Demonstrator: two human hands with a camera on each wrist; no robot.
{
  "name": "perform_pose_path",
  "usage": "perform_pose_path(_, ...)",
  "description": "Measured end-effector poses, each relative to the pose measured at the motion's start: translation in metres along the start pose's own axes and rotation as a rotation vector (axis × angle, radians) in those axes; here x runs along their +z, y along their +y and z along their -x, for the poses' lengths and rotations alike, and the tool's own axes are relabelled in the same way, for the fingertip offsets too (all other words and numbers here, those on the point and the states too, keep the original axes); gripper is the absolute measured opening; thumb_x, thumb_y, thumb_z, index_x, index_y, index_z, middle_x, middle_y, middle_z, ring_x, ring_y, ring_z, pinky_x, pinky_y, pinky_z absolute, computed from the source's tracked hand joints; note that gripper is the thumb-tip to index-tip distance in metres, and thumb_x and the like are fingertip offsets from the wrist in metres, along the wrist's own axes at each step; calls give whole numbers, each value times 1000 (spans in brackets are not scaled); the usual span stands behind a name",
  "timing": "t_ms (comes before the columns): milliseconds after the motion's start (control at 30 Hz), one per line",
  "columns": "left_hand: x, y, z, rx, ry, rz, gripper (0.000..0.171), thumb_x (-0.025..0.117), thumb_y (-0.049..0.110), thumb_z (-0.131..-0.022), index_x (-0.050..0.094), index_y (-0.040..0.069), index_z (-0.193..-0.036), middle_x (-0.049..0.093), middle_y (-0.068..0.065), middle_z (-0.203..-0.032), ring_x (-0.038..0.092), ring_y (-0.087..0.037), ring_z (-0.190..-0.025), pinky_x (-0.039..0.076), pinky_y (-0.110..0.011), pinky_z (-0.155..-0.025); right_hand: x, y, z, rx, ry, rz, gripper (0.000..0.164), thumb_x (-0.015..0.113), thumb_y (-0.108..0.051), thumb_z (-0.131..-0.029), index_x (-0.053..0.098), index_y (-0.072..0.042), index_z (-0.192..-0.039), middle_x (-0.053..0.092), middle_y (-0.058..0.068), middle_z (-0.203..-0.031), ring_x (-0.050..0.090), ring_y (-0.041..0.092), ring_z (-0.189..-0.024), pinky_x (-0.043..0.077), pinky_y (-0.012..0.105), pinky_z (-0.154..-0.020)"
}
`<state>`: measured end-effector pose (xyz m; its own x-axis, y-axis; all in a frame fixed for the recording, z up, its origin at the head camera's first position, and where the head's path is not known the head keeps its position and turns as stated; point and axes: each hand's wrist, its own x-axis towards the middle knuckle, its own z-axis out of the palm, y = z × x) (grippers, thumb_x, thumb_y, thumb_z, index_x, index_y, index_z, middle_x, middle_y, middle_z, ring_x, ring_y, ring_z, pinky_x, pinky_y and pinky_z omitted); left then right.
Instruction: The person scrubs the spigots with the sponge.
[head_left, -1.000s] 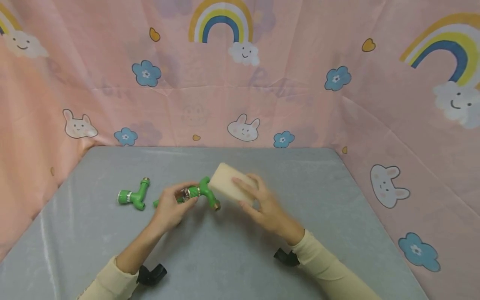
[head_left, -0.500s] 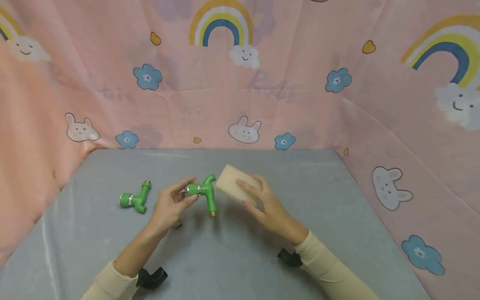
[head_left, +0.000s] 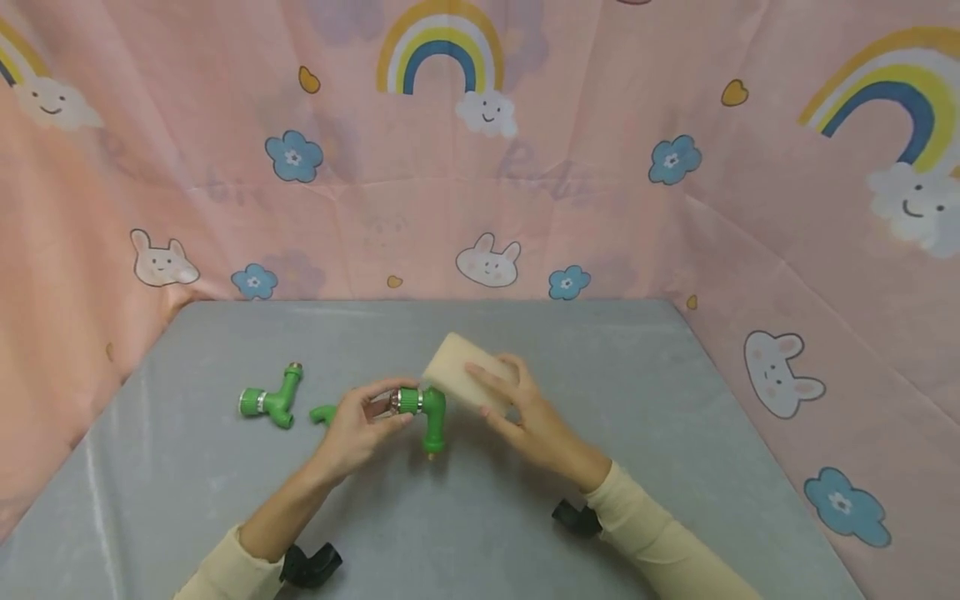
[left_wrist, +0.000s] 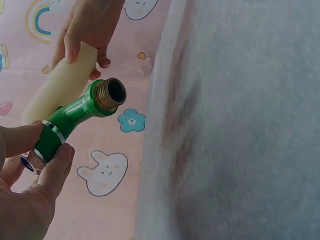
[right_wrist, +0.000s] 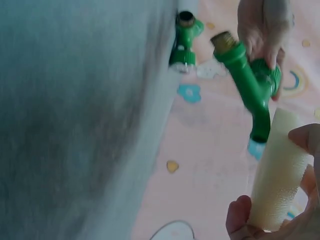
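My left hand [head_left: 362, 427] pinches a green tap [head_left: 433, 408] by its ribbed knob, and the tap is held up over the table. Its brass threaded end [left_wrist: 111, 94] faces the camera in the left wrist view. My right hand [head_left: 536, 417] grips a cream sponge block [head_left: 465, 371] between thumb and fingers. One corner of the sponge is right at the tap, overlapping it in the head view. In the right wrist view, the tap's spout [right_wrist: 260, 127] hangs close beside the sponge [right_wrist: 277, 175].
A second green tap [head_left: 273, 398] lies on the grey table [head_left: 637, 358] to the left. Another green piece [head_left: 322, 414] shows partly behind my left hand. Black wrist mounts [head_left: 311, 565] sit under both forearms. A pink printed cloth [head_left: 600, 225] stands behind the table.
The tap has turned in my left hand, so its spout no longer shows from the head. That hand has shifted right and nearer. The sponge has barely moved.
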<state>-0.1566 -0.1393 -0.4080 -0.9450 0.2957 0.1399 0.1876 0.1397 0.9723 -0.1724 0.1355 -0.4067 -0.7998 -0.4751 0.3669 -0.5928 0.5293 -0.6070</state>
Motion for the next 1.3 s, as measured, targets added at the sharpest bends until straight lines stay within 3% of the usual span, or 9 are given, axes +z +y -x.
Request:
perform_pose_path(200, -4, -1, -2, -37, 10, 12, 54, 65, -8, -92, 50, -6, -144, 44, -29, -153, 54, -38, -134, 54, -15, -89, -8, 3, -3, -9, 79, 9, 54, 63, -16, -98, 49, -18, -151, 36, 28, -148, 53, 42, -119, 51, 54, -90)
perform_pose_path(367, -3, -4, -4, 28, -38, 59, 44, 62, -4, -97, 50, -8, -138, 53, -34, -137, 71, -15, -107, 61, -28, -87, -4, -7, 0, -43, 24, -5, 55, 62, -21, -100, 46, -26, -153, 36, 24, -151, 52, 40, -123, 50, 50, -91)
perform_pose_path(467, -1, -4, -4, 31, -62, 58, 41, 54, 8, -104, 42, -1, -142, 56, -35, -129, 73, -25, -105, 61, -41, -89, 2, -9, 2, -29, -14, -24, 55, 61, -22, -101, 44, -28, -154, 33, 22, -153, 52, 38, -121, 50, 44, -88)
perform_pose_path(600, 2, -1, -1, -18, -89, 7, 39, 41, 22, -109, 30, 9, -145, 54, -39, -130, 65, -52, -112, 60, -49, -88, 5, -3, 2, -3, -13, -30, 55, 61, -22, -101, 44, -29, -154, 32, 22, -153, 54, 37, -116, 51, 43, -84)
perform_pose_path(767, 3, 0, 1, -50, -126, -17, 38, 32, 25, -111, 21, 13, -145, 55, -41, -128, 68, -53, -105, 63, -42, -80, 4, 6, 0, 32, -20, -2, 55, 61, -24, -101, 44, -27, -154, 33, 24, -151, 56, 35, -110, 52, 39, -77)
perform_pose_path(967, 1, -4, 0, -60, -183, -35, 58, 52, 1, -102, 15, 15, -146, 47, -34, -135, 69, -47, -99, 61, -31, -69, -1, 9, -1, 58, 0, 27, 55, 61, -21, -101, 46, -23, -153, 34, 27, -150, 56, 35, -109, 49, 30, -73)
perform_pose_path(1100, 3, -7, 1, -56, -182, -102, 77, 56, -7, -96, 11, 17, -154, 49, -37, -137, 71, -43, -99, 61, -30, -70, 0, -1, 1, -28, 23, 6, 56, 63, -19, -99, 47, -24, -153, 37, 25, -149, 55, 35, -113, 50, 36, -80)
perform_pose_path(1200, 6, -8, 2, -66, -121, -188, 84, 62, -6, -94, 14, 19, -158, 57, -35, -134, 73, -38, -95, 61, -30, -71, 3, -12, 4, -138, 16, -30, 56, 64, -19, -98, 48, -24, -152, 37, 22, -147, 52, 36, -120, 52, 40, -88)
perform_pose_path(1300, 8, -7, 3, -43, -72, -277, 72, 67, -4, -91, 33, 9, -154, 66, -30, -127, 73, -36, -98, 62, -33, -76, 8, -18, 5, -219, -1, -40, 55, 64, -20, -99, 48, -24, -151, 36, 20, -148, 50, 35, -125, 54, 41, -91)
